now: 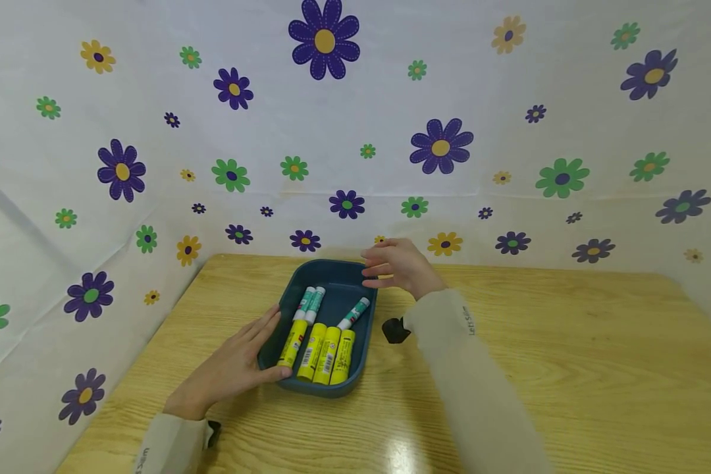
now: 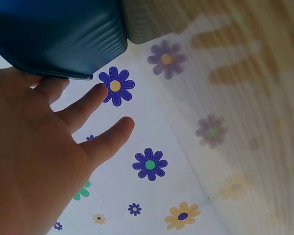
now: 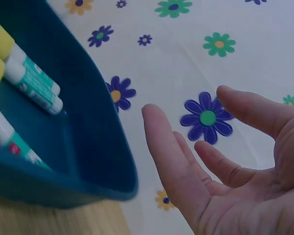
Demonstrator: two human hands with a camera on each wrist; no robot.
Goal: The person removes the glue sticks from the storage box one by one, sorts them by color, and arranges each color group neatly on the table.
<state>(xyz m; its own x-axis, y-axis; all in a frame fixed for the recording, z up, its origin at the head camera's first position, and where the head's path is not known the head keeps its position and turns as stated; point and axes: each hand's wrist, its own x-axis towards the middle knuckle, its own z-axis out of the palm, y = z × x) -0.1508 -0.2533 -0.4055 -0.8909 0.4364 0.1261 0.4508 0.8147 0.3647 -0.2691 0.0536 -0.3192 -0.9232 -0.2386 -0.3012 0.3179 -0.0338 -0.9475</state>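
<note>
A dark blue plastic tray (image 1: 339, 297) stands on the table with several yellow glue sticks (image 1: 328, 354) lying side by side at its near end. Three smaller white-and-green glue sticks lie behind them: a pair (image 1: 310, 304) at the left, a single one (image 1: 353, 313) slanted at the right. My left hand (image 1: 231, 368) rests along the tray's left side, fingers extended and thumb at the near corner. In the left wrist view its fingers reach under the tray's rim (image 2: 63, 39). Beside the far right corner hovers my right hand (image 3: 230, 181), fingers spread, holding nothing.
The wooden table (image 1: 539, 368) extends widely to the right of the tray. A white cloth (image 1: 379, 99) printed with flowers hangs behind and along the left side. Dark wrist gear (image 1: 396, 330) shows at the right sleeve.
</note>
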